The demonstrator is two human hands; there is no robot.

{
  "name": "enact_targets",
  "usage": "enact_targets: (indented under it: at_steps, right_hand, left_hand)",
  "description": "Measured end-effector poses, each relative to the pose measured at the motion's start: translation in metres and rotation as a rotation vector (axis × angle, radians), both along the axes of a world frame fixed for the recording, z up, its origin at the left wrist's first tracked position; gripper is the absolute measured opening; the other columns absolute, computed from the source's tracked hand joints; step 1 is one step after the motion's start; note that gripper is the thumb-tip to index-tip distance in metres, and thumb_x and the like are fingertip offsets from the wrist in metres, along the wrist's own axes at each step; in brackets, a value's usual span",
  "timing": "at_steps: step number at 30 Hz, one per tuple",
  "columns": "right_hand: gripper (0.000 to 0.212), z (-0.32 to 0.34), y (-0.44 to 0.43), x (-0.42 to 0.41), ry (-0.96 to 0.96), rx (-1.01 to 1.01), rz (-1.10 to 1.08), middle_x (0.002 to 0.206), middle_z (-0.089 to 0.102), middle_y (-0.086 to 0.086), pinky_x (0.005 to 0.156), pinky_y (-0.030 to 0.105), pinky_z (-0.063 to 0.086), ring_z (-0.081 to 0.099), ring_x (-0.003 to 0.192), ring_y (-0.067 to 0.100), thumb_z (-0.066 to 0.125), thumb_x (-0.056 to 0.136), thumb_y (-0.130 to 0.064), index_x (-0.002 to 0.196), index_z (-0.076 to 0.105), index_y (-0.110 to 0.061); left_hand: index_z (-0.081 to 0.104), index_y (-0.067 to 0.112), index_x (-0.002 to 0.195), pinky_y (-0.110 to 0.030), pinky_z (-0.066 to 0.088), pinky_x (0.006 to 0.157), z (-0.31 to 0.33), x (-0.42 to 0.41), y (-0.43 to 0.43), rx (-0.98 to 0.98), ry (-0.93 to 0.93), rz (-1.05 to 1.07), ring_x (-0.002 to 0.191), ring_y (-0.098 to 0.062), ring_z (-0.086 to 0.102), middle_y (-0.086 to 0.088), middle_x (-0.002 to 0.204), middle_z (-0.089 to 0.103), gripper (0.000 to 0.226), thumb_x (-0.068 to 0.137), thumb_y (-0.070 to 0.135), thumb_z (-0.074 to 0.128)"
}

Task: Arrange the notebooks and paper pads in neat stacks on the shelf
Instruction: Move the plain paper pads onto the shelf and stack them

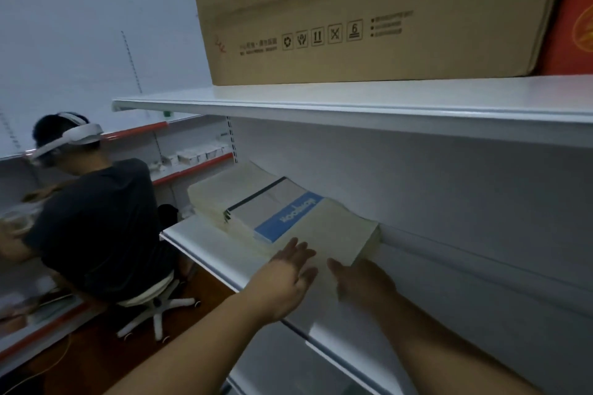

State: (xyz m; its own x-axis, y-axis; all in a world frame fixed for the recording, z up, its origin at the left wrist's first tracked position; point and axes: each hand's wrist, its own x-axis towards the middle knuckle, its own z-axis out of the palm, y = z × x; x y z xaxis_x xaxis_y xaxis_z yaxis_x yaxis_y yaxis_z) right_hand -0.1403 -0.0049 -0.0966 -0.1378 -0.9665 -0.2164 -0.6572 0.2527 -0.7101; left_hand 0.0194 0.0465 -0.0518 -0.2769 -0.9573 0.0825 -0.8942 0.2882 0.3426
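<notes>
- At the far left a person (pixel 96 218) in a dark shirt with a white headset sits on a white wheeled stool (pixel 157 305), facing away, on a brown floor (pixel 96 359).
- Beyond that person run red-edged shelves (pixel 189 170) holding small pale boxes, too small to make out.
- The white shelf (pixel 205 250) in the middle carries the paper goods, all pushed back near its white rear panel (pixel 449 186).
- A cream pad stack (pixel 208 199) sits furthest left. Just beside it lies a notebook (pixel 276 212) with a dark spine and a blue band. A taller cream stack (pixel 337 228) partly overlaps the notebook on the right.
- The left hand (pixel 288 269) is held flat, fingers straight and spread, palm down on the near edge of the taller cream stack.
- The right hand (pixel 362 282) rests at that stack's near right corner with its thumb extended and nothing gripped.
- Above, an upper shelf (pixel 353 106) bears a large cardboard box (pixel 353 9), with a red box (pixel 571 26) at its right.
</notes>
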Motion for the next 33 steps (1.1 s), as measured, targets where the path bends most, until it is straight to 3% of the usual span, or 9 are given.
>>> enact_targets:
  at_steps: [5, 10, 12, 15, 18, 21, 23, 28, 33]
  right_hand:
    - [0.036, 0.0, 0.007, -0.024, -0.431, 0.004, -0.132, 0.113, 0.065, 0.013, 0.054, 0.019, 0.04, 0.059, 0.084, 0.021, 0.062, 0.089, -0.021, 0.121, 0.058, -0.006]
    - [0.017, 0.017, 0.045, -0.001, -0.728, -0.171, -0.167, 0.091, 0.074, 0.0, 0.071, 0.03, 0.05, 0.067, 0.082, 0.019, 0.058, 0.089, -0.008, 0.1, 0.066, -0.018]
    - [0.016, 0.024, 0.042, 0.02, -0.613, -0.268, -0.104, 0.084, 0.075, -0.008, 0.067, 0.019, 0.052, 0.07, 0.078, 0.01, 0.059, 0.089, -0.009, 0.094, 0.068, -0.021]
    - [0.029, 0.021, 0.015, 0.042, -0.096, -0.319, -0.182, 0.102, 0.069, -0.001, 0.074, 0.02, 0.047, 0.066, 0.096, 0.017, 0.052, 0.089, -0.046, 0.104, 0.064, -0.024]
    - [0.07, 0.008, -0.012, 0.042, 0.23, -0.075, -0.408, 0.125, 0.053, 0.013, 0.086, 0.03, 0.049, 0.06, 0.105, 0.028, 0.047, 0.083, -0.064, 0.127, 0.05, -0.011]
    - [0.068, 0.0, -0.014, 0.033, 0.198, 0.047, -0.414, 0.114, 0.064, 0.011, 0.08, 0.031, 0.051, 0.062, 0.083, 0.023, 0.05, 0.079, -0.064, 0.116, 0.059, -0.007]
    - [0.054, 0.006, -0.001, 0.023, 0.209, -0.014, -0.481, 0.112, 0.066, 0.013, 0.083, 0.033, 0.05, 0.064, 0.096, 0.028, 0.056, 0.083, -0.051, 0.113, 0.062, -0.006]
    - [0.016, 0.032, 0.044, 0.016, -0.55, -0.337, -0.62, 0.082, 0.067, 0.011, 0.072, 0.033, 0.048, 0.062, 0.073, 0.026, 0.058, 0.089, -0.004, 0.103, 0.064, 0.001]
    - [0.011, 0.047, 0.023, 0.073, -0.521, -0.363, -0.455, 0.081, 0.074, 0.007, 0.072, 0.034, 0.055, 0.068, 0.073, 0.024, 0.059, 0.089, -0.009, 0.089, 0.07, -0.009]
  left_hand:
    - [0.063, 0.025, 0.115, -0.033, 0.051, 0.092, -0.003, 0.031, -0.03, -0.053, 0.517, 0.171, 0.1, -0.015, 0.064, 0.002, 0.111, 0.069, 0.026, 0.094, 0.028, 0.048]
    - [0.063, 0.025, 0.096, -0.033, 0.057, 0.071, 0.005, 0.058, -0.051, 0.395, 0.852, 0.168, 0.086, -0.018, 0.066, -0.001, 0.095, 0.07, 0.022, 0.095, 0.04, 0.046]
    - [0.061, 0.025, 0.105, -0.026, 0.055, 0.07, 0.008, 0.06, -0.06, 0.575, 1.064, 0.094, 0.093, -0.016, 0.065, 0.003, 0.102, 0.07, 0.015, 0.096, 0.029, 0.049]
    - [0.06, 0.025, 0.106, -0.034, 0.055, 0.073, 0.007, 0.076, -0.079, 0.565, 1.299, 0.051, 0.095, -0.026, 0.067, -0.004, 0.106, 0.071, 0.028, 0.091, 0.002, 0.052]
    - [0.056, 0.019, 0.118, -0.037, 0.053, 0.072, 0.001, 0.098, -0.09, 0.504, 1.363, 0.109, 0.095, -0.029, 0.066, -0.007, 0.107, 0.069, 0.036, 0.09, -0.004, 0.051]
    - [0.052, 0.021, 0.123, -0.034, 0.051, 0.072, -0.003, 0.121, -0.093, 0.515, 1.363, 0.117, 0.097, -0.026, 0.063, -0.005, 0.109, 0.067, 0.04, 0.091, -0.002, 0.051]
    - [0.05, 0.023, 0.124, -0.029, 0.048, 0.07, -0.005, 0.137, -0.095, 0.511, 1.343, 0.098, 0.097, -0.021, 0.063, -0.002, 0.107, 0.067, 0.04, 0.091, 0.0, 0.051]
    - [0.05, 0.022, 0.123, -0.026, 0.046, 0.069, -0.012, 0.153, -0.096, 0.488, 1.328, 0.066, 0.096, -0.017, 0.062, -0.001, 0.106, 0.067, 0.038, 0.092, 0.001, 0.051]
    - [0.056, 0.022, 0.114, -0.036, 0.055, 0.078, -0.014, 0.132, -0.091, 0.613, 1.365, 0.028, 0.095, -0.024, 0.067, -0.006, 0.103, 0.071, 0.024, 0.091, 0.015, 0.058]
